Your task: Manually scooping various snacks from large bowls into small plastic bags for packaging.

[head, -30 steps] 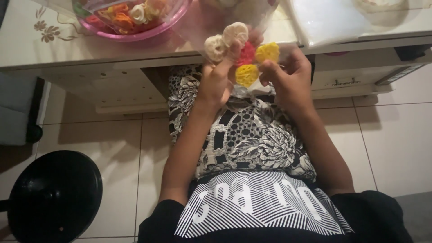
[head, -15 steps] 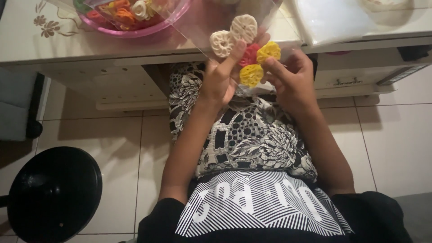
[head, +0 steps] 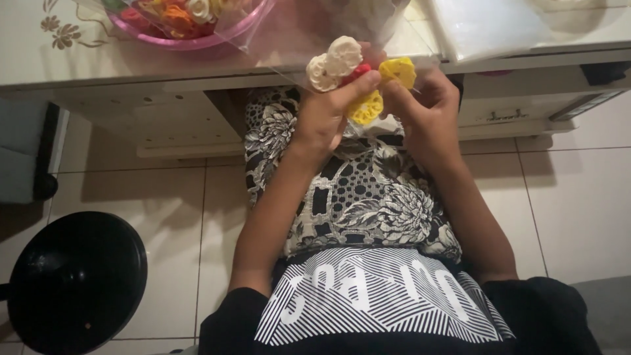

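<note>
**A:** Where the table edge (head: 197,79) serves as landmark, list from the left.

**B:** Item one: black round stool (head: 72,283), on the floor well below and left of the table edge. Item two: pink bowl (head: 190,39) of mixed coloured crackers, on the tabletop just behind the edge. Item three: left hand (head: 325,115), just in front of the edge, fingers closed around the neck of a clear plastic bag (head: 289,39), thumb pressed against the flower crackers (head: 355,72) inside it.

**A:** Contents?

**B:** Two cream, one red, two yellow, lattice rosettes, bunched at the bag's bottom, level with the edge, over the lap.

**A:** Right hand?

**B:** Right hand (head: 427,108), fingertips pinching the bag beside the upper yellow cracker.

**A:** Handling?

**B:** Judged light, stiff and brittle; the openwork would likely snap if squeezed. The film looks slick and limp. Best held by the gathered film, not across the crackers.

**A:** Further right?

**B:** Stack of clear bags (head: 486,26), on the tabletop behind the edge.
</note>
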